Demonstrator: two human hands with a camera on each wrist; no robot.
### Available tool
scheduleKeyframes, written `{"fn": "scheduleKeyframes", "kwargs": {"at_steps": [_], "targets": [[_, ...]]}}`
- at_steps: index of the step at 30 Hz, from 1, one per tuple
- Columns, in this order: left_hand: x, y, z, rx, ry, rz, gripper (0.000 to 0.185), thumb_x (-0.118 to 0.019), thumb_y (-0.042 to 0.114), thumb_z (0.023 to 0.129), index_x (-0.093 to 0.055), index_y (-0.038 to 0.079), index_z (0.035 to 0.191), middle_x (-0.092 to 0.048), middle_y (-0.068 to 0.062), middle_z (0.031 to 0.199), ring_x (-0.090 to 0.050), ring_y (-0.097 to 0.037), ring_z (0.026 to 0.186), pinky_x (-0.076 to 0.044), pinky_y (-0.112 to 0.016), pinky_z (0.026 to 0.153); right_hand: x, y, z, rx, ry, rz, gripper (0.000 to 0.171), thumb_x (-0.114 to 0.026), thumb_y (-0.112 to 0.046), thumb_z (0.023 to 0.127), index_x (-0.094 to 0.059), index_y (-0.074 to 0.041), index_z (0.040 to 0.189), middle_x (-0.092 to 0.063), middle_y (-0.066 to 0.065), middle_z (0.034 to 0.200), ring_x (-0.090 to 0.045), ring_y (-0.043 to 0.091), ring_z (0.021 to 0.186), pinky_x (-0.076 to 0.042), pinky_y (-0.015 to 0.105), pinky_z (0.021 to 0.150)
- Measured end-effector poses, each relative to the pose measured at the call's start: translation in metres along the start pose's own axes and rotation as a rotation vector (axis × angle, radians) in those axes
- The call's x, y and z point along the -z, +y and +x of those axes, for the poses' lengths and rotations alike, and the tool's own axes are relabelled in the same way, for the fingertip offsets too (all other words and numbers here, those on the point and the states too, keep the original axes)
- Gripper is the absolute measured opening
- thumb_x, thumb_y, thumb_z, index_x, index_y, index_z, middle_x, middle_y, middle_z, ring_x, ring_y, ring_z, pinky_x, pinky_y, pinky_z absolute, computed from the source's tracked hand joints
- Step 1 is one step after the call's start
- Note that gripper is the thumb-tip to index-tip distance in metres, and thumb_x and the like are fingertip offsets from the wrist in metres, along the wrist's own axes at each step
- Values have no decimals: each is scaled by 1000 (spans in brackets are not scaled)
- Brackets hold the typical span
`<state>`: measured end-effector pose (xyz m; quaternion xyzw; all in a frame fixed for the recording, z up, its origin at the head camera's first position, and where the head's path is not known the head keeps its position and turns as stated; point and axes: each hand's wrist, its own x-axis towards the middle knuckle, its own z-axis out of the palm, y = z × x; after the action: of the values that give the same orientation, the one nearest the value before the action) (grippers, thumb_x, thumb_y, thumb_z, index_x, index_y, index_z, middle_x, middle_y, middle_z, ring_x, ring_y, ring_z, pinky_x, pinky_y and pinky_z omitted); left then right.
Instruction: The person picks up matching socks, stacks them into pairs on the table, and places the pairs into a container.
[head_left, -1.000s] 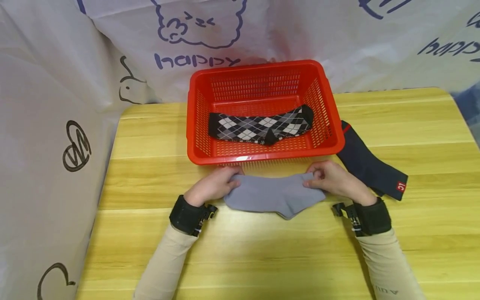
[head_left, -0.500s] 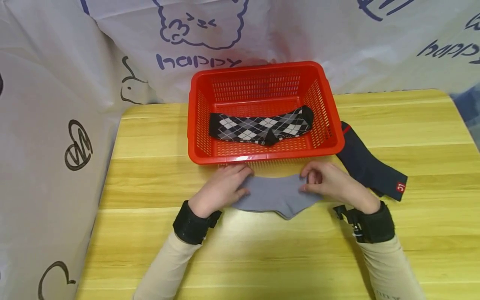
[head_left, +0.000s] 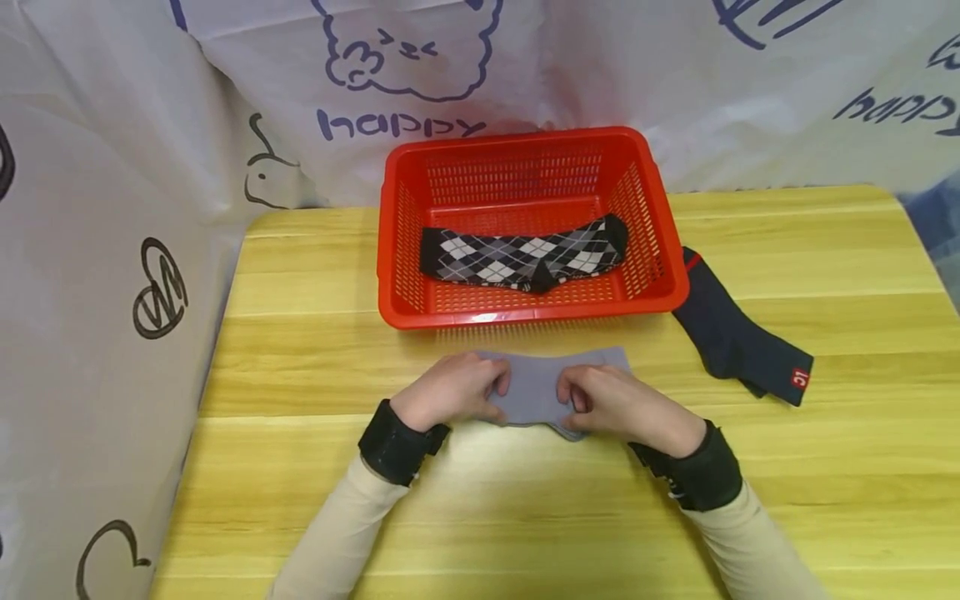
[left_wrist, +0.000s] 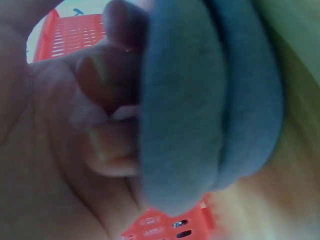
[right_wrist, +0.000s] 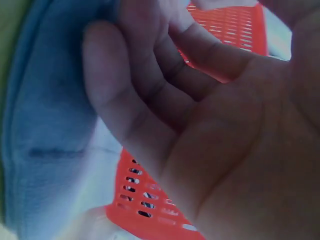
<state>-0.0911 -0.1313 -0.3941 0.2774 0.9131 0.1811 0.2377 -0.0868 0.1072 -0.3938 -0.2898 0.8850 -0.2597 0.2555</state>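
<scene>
Grey and soft-looking, the sock (head_left: 534, 390) lies folded on the wooden table (head_left: 480, 500), just in front of the red basket (head_left: 529, 225). In the left wrist view its doubled layers bulge thick and rounded. The left hand (head_left: 453, 390) pinches the sock's left end with curled fingers, and the right hand (head_left: 600, 400) grips its right end the same way, the two hands close together over the cloth (only a narrow strip of grey shows between them).

By count: one grey sock, two hands and one basket. One black-and-white argyle sock (head_left: 525, 254) lies flat inside the basket. One dark navy sock (head_left: 738, 337) with a red stripe and a small red tag lies on the table just right of the basket, its top end touching the rim. One white printed sheet (head_left: 112, 208) hangs behind and to the left.
</scene>
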Motion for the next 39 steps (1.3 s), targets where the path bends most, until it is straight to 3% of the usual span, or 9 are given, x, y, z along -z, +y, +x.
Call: {"fn": "scheduleKeyframes", "kwargs": {"at_steps": [5, 12, 17, 20, 23, 27, 31, 35, 39], "targets": [[-1, -3, 2, 26, -21, -9, 36, -87, 28, 72, -59, 13, 89, -47, 5, 68, -48, -13, 64, -36, -27, 61, -7, 2, 2, -9, 3, -68, 25, -78, -10, 74, -53, -13, 76, -43, -5, 63, -40, 8, 58, -31, 21, 58], [-2, -3, 3, 16, 10, -6, 36, -87, 25, 72, -59, 14, 92, -49, 4, 69, -48, -13, 65, -36, -26, 61, -6, 3, 4, -38, -4, -75, 30, -83, -21, 76, -55, -13, 79, -44, -4, 64, -41, 9, 58, -32, 22, 58], [-2, -1, 5, -28, 110, -15, 41, -84, 26, 77, -62, 15, 110, -61, -2, 103, -58, -17, 88, -48, -32, 75, 1, 7, 6, -40, 195, -108, 35, -84, -34, 76, -63, -10, 91, -59, 2, 83, -55, 15, 74, -45, 31, 66], [-3, 0, 6, -37, 133, -17, 49, -82, 27, 79, -61, 17, 121, -55, -5, 122, -58, -20, 100, -51, -38, 83, 4, 15, 6, -25, 321, -166, 37, -85, -28, 76, -66, -6, 97, -64, 8, 95, -61, 23, 87, -51, 40, 78], [-5, 1, 7, -32, 120, -21, 54, -82, 26, 79, -58, 17, 127, -53, -7, 127, -58, -22, 103, -51, -41, 85, 8, 25, 5, -23, 374, -210, 35, -85, -17, 75, -66, -1, 100, -67, 12, 97, -62, 29, 92, -51, 45, 84], [-6, 1, 7, -17, 90, -14, 58, -82, 25, 80, -56, 17, 132, -54, -8, 129, -58, -23, 108, -51, -43, 89, 13, 35, 4, -48, 379, -211, 28, -82, -7, 76, -67, 1, 98, -69, 14, 95, -63, 31, 92, -50, 46, 85], [-8, 0, 7, -17, 88, -2, 61, -83, 24, 79, -56, 17, 133, -53, -8, 127, -58, -23, 106, -51, -42, 88, 17, 39, 2, -86, 393, -195, 14, -77, -10, 82, -69, -2, 91, -70, 11, 88, -63, 28, 83, -50, 44, 77], [-9, -1, 7, -29, 104, 3, 63, -84, 22, 77, -56, 17, 133, -53, -10, 122, -57, -25, 103, -51, -41, 86, 22, 43, -1, -122, 367, -177, 11, -74, -16, 86, -69, -7, 84, -66, 6, 77, -58, 19, 67, -45, 34, 64], [-11, -2, 9, -29, 109, 10, 64, -85, 22, 76, -55, 17, 133, -52, -10, 122, -57, -25, 103, -51, -41, 87, 29, 45, -5, -135, 319, -102, 11, -72, -15, 88, -68, -6, 84, -65, 4, 73, -53, 14, 63, -40, 28, 61]]}}
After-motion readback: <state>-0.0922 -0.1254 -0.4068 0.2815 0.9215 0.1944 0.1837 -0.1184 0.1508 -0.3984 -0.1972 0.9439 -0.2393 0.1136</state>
